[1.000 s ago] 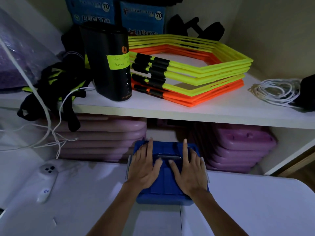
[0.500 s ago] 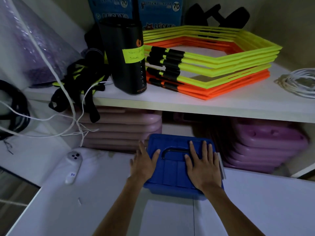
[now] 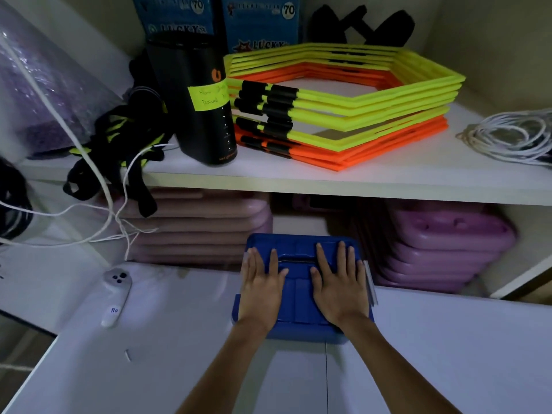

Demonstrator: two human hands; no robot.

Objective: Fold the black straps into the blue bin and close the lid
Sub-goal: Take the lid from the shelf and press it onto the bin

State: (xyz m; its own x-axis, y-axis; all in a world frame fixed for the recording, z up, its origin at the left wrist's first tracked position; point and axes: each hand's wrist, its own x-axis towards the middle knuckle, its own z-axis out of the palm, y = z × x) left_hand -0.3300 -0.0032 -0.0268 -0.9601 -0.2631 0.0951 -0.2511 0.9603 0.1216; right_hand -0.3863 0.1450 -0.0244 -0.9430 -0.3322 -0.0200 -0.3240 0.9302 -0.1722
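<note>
We see a blue plastic bin with its lid down, on a pale white worktop at the mouth of a shelving alcove. The left hand and right hand lie flat on the lid, fingers spread, gripping nothing. Above the bin, a white shelf carries stacked yellow and orange hexagonal plastic rings. Left of the bin lies a small white remote.

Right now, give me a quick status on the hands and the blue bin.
Left hand and right hand flat on the blue bin lid, fingers spread. Lid on; no straps showing outside it. Nothing in the way.
</note>
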